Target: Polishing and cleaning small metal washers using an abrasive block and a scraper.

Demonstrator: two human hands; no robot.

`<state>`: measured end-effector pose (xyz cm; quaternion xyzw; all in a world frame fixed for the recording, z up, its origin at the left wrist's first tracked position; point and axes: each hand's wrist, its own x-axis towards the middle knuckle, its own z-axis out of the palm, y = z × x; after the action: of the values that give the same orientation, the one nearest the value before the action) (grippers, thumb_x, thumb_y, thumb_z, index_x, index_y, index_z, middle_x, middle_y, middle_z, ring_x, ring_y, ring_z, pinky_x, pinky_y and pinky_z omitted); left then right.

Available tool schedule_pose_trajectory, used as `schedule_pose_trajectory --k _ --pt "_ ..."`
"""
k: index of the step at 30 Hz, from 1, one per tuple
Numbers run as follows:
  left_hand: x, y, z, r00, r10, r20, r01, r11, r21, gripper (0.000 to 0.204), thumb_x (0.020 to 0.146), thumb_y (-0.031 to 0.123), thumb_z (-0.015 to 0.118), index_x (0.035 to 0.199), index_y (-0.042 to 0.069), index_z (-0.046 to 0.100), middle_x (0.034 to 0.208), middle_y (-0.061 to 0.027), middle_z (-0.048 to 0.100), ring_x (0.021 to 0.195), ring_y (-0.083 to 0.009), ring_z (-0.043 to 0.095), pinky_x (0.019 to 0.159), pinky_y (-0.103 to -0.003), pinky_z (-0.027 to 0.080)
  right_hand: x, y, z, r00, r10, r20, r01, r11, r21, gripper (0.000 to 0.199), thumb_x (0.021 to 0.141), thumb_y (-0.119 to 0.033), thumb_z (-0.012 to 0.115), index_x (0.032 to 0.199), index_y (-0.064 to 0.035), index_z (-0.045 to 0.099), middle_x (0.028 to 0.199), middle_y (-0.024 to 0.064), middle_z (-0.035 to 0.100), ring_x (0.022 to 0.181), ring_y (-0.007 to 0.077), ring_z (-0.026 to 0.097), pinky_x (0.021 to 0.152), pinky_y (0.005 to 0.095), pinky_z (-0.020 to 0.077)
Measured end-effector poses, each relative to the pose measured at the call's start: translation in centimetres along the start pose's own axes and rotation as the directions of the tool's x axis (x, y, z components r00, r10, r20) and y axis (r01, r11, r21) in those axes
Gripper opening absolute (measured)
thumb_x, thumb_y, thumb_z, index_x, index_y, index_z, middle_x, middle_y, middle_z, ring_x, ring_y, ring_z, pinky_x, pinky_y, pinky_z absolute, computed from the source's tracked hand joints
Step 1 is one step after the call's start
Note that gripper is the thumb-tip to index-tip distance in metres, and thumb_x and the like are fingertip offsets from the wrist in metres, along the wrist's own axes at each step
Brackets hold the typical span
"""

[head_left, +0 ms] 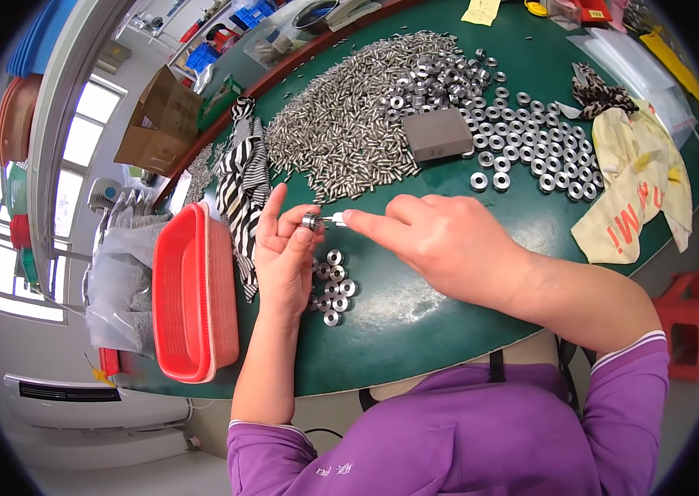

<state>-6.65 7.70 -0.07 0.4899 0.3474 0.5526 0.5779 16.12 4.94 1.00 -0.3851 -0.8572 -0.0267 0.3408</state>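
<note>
Head view: two hands joining small metal parts over a green table (415, 331).
Left hand (285, 256) pinches a metal ring (312, 221) in its fingertips; right hand (440, 240) pinches a small pin (335, 219) against it, near the rings (333, 289) below.

An open brown cardboard box (161, 122) stands at the table's far left; a yellow paper slip (481, 11) lies at the far edge.

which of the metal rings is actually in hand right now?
The metal ring pinched in the left hand fingertips, with the right hand pushing a small pin at it. The small ring cluster and ring rows lie on the table.
</note>
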Motion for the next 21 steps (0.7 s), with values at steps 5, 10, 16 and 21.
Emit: schedule_pose_trajectory --k 5,10,16,21 --pt "0.08 -0.08 0.23 1.0 0.028 0.013 -0.028 0.999 0.018 0.071 0.082 0.003 0.063 0.139 0.002 0.021 0.108 -0.0112 0.059 0.09 -0.013 0.059 0.082 -0.026 0.049 -0.14 0.0 0.36 0.998 0.051 0.035 -0.054 0.996 0.077 0.044 0.076 -0.008 0.059 0.118 -0.0158 0.056 0.073 0.0044 0.052 0.057 0.0207 0.058 0.052 0.0329 0.0493" --pt "0.24 -0.31 0.28 0.999 0.037 0.014 -0.037 0.999 0.006 0.071 0.083 0.002 0.062 0.14 0.002 0.02 0.108 -0.0115 0.059 0.091 -0.0139 0.06 0.083 -0.027 0.05 0.03 0.0 0.19 0.991 0.118 0.066 -0.129 0.973 0.19 0.037 0.08 -0.009 0.059 0.116 -0.0166 0.057 0.07 0.0065 0.053 0.058 0.0249 0.058 0.052 0.0356 0.0493" --pt "0.26 -0.41 0.45 0.999 0.042 0.007 -0.042 0.999 0.033 0.072 0.081 0.006 0.066 0.139 0.002 0.024 0.109 -0.0085 0.06 0.091 -0.012 0.059 0.083 -0.026 0.048 0.27 -0.07 -0.1 0.969 0.212 0.131 -0.244 0.909 0.338 0.033 0.082 -0.012 0.058 0.115 -0.0166 0.058 0.073 0.0102 0.059 0.064 0.0287 0.06 0.056 0.0386 0.0497" --pt "0.26 -0.51 0.57 0.999 0.048 -0.009 -0.047 0.998 0.051 0.073 0.079 0.01 0.07 0.138 0.003 0.029 0.109 -0.0054 0.06 0.091 -0.0099 0.058 0.083 -0.023 0.048 0.63 0.06 -0.28 0.921 0.302 0.246 -0.39 0.733 0.558 0.032 0.085 -0.011 0.056 0.116 -0.014 0.058 0.079 0.012 0.063 0.066 0.0223 0.062 0.06 0.0325 0.0492"
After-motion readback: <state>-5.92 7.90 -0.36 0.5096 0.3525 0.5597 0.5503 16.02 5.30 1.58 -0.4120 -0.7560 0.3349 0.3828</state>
